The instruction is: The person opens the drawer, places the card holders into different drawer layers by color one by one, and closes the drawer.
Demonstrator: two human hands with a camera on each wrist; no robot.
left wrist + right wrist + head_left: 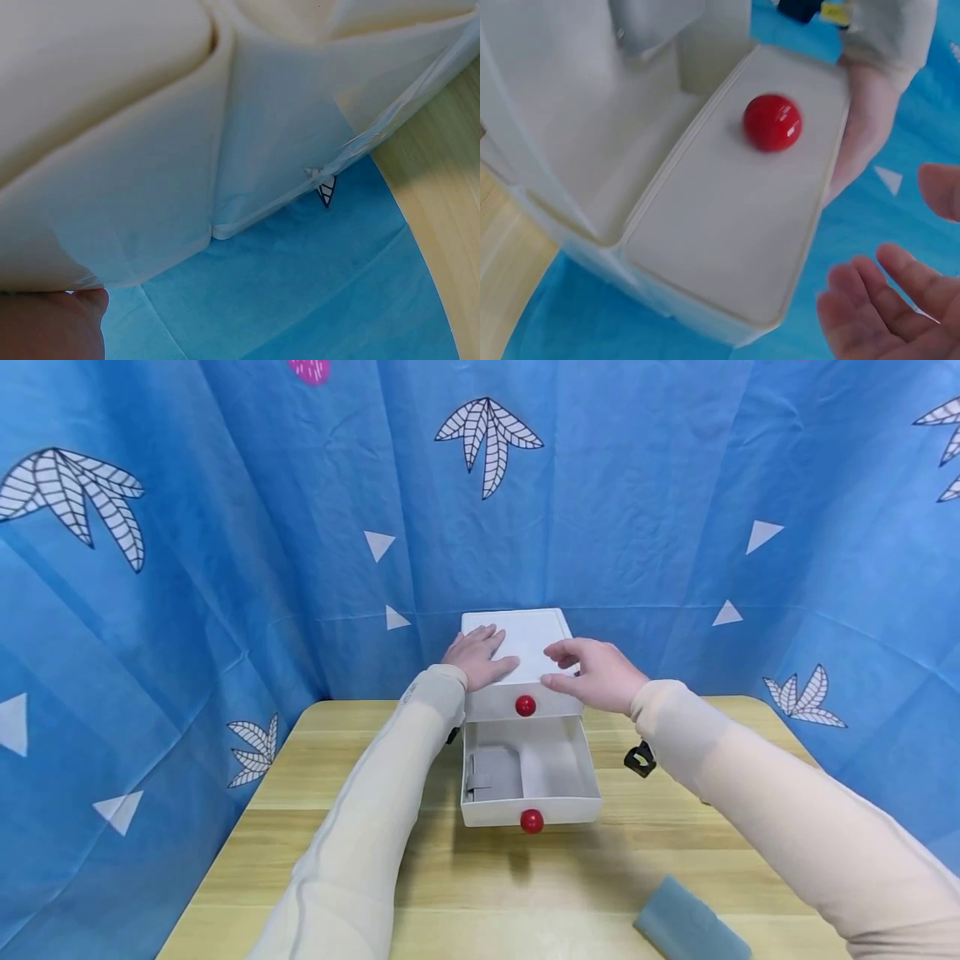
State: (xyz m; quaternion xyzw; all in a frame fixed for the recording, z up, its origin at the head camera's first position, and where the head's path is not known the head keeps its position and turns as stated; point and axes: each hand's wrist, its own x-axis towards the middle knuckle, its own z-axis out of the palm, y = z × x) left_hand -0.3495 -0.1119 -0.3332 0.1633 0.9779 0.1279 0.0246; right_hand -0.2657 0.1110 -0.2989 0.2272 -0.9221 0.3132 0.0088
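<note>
The white drawer unit, near the middle of the bench's far edge, is best steadied lightly by the left hand, laid unclenched on it, so that the extended lower drawer can be moved squarely by the right hand, which grasps nothing.

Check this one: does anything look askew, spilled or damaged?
Nothing looks spilled or damaged. The lower drawer stands open beneath the shut upper drawer, and the blue pad lies at an angle on the table, but neither seems truly odd.
</note>
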